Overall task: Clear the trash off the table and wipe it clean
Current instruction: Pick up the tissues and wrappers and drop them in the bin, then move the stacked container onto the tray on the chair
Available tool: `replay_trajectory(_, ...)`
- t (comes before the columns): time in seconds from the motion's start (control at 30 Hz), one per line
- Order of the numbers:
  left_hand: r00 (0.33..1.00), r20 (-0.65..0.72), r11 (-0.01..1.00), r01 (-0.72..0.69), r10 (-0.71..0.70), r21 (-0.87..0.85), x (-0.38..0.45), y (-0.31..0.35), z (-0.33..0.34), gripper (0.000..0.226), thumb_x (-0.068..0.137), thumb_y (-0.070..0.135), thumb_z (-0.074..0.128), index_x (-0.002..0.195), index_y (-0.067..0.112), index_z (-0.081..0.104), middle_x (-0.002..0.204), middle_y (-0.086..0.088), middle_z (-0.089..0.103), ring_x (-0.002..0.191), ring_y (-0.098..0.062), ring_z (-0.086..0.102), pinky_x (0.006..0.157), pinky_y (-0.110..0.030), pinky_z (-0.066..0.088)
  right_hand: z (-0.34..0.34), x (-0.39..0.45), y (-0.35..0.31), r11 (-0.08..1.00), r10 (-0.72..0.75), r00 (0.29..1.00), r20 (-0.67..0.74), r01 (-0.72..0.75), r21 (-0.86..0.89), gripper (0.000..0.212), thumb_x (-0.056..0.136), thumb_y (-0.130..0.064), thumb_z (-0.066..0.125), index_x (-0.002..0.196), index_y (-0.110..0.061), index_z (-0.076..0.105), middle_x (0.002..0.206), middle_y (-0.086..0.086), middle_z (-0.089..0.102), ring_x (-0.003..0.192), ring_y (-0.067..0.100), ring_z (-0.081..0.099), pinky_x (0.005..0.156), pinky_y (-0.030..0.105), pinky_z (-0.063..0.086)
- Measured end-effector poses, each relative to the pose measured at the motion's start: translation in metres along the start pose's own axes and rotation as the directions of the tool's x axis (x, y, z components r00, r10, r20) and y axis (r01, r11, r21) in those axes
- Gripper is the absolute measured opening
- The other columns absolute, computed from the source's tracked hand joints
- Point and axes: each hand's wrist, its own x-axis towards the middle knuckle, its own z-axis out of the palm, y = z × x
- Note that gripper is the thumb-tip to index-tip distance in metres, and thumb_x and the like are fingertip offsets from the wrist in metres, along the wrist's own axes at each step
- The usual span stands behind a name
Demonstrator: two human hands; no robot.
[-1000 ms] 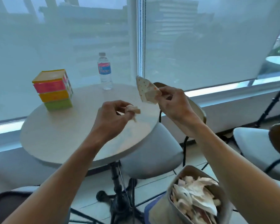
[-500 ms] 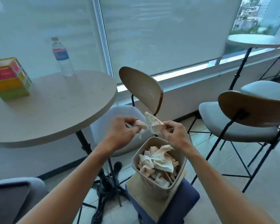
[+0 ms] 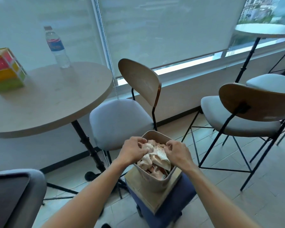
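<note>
A beige trash bin [image 3: 155, 184], heaped with crumpled paper scraps [image 3: 156, 163], stands on a box on a blue stool below me. Both hands are over its mouth. My left hand [image 3: 133, 151] curls its fingers round a crumpled tissue wad [image 3: 147, 146] at the bin's left rim. My right hand [image 3: 178, 153] pinches a dotted paper scrap [image 3: 160, 151] that lies on top of the heap. The round beige table [image 3: 56, 96] is up to the left.
On the table stand a water bottle [image 3: 57, 46] and a stack of coloured tissue boxes [image 3: 5, 71]. A grey-seated chair [image 3: 120, 119] stands between table and bin. Another chair [image 3: 247, 112] and a second round table [image 3: 263, 29] are to the right.
My view has turned from the table down to the bin. Both hands have come down with their scraps from above the table to the mouth of the bin.
</note>
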Motion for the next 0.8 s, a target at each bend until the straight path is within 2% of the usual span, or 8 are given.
replay_trajectory(0.07,0.997,0.060,0.999,0.035,-0.037,0.041,0.000,-0.001,-0.001,0.050,0.080,0.013,0.073,0.128,0.020,0.062,0.126,-0.004,0.065,0.112,-0.015,0.061,0.087,-0.020,0.047,-0.005,0.003,-0.008,0.998,-0.015,1.000,0.006,0.014,0.064,0.018,0.093,-0.026,0.061,0.106,-0.020,0.070,0.098,-0.001,0.069,0.084,0.014,0.058,0.073,0.025,0.044)
replay_trajectory(0.13,0.998,0.052,0.998,0.041,-0.043,0.046,0.001,-0.003,-0.007,0.051,0.079,0.013,0.073,0.128,0.022,0.062,0.130,-0.003,0.063,0.118,-0.015,0.058,0.096,-0.025,0.044,-0.010,0.008,-0.018,0.992,-0.043,0.999,0.006,0.042,0.116,0.021,0.092,-0.029,0.062,0.109,-0.020,0.070,0.102,-0.002,0.071,0.090,0.014,0.063,0.081,0.030,0.053)
replay_trajectory(0.2,0.999,0.022,0.999,0.023,-0.024,0.022,0.001,-0.003,-0.018,0.047,0.078,0.018,0.074,0.124,0.023,0.065,0.123,-0.002,0.066,0.109,-0.014,0.061,0.094,-0.025,0.046,-0.016,0.014,-0.031,0.984,-0.076,0.997,0.001,0.075,0.159,0.022,0.091,-0.031,0.063,0.109,-0.021,0.070,0.102,-0.003,0.071,0.090,0.011,0.065,0.083,0.032,0.056)
replay_trajectory(0.33,0.996,-0.075,0.998,-0.056,0.053,-0.028,0.001,0.004,-0.053,0.035,0.079,0.021,0.072,0.114,0.022,0.069,0.107,0.002,0.071,0.090,-0.005,0.064,0.079,-0.015,0.048,-0.029,0.024,-0.069,0.959,-0.175,0.984,-0.030,0.178,0.221,0.022,0.093,-0.030,0.062,0.110,-0.020,0.070,0.098,-0.006,0.070,0.087,0.008,0.064,0.084,0.032,0.057)
replay_trajectory(0.5,0.954,-0.254,0.986,-0.168,0.158,-0.019,-0.005,0.015,-0.115,0.023,0.087,0.013,0.066,0.109,0.020,0.069,0.100,0.005,0.069,0.083,0.003,0.060,0.064,-0.004,0.043,-0.044,0.034,-0.134,0.905,-0.330,0.943,-0.030,0.326,0.273,0.023,0.094,-0.031,0.061,0.114,-0.020,0.067,0.097,-0.012,0.065,0.090,0.005,0.063,0.085,0.030,0.056)
replay_trajectory(0.6,0.920,-0.334,0.976,-0.218,0.205,0.001,-0.012,0.014,-0.153,0.023,0.089,0.014,0.066,0.112,0.018,0.067,0.100,0.008,0.065,0.078,0.008,0.056,0.059,0.001,0.042,-0.053,0.040,-0.176,0.866,-0.429,0.903,-0.030,0.421,0.269,0.025,0.095,-0.030,0.060,0.117,-0.017,0.066,0.104,-0.006,0.068,0.090,0.005,0.063,0.083,0.027,0.055)
replay_trajectory(0.8,0.841,-0.527,0.984,-0.170,0.121,-0.046,-0.019,-0.016,-0.228,0.016,0.087,0.020,0.069,0.103,0.023,0.072,0.087,0.014,0.067,0.075,0.004,0.062,0.063,-0.010,0.044,-0.055,0.059,-0.272,0.812,-0.524,0.847,-0.084,0.527,0.251,0.022,0.093,-0.028,0.063,0.110,-0.017,0.071,0.099,-0.003,0.073,0.083,0.009,0.066,0.081,0.029,0.056)
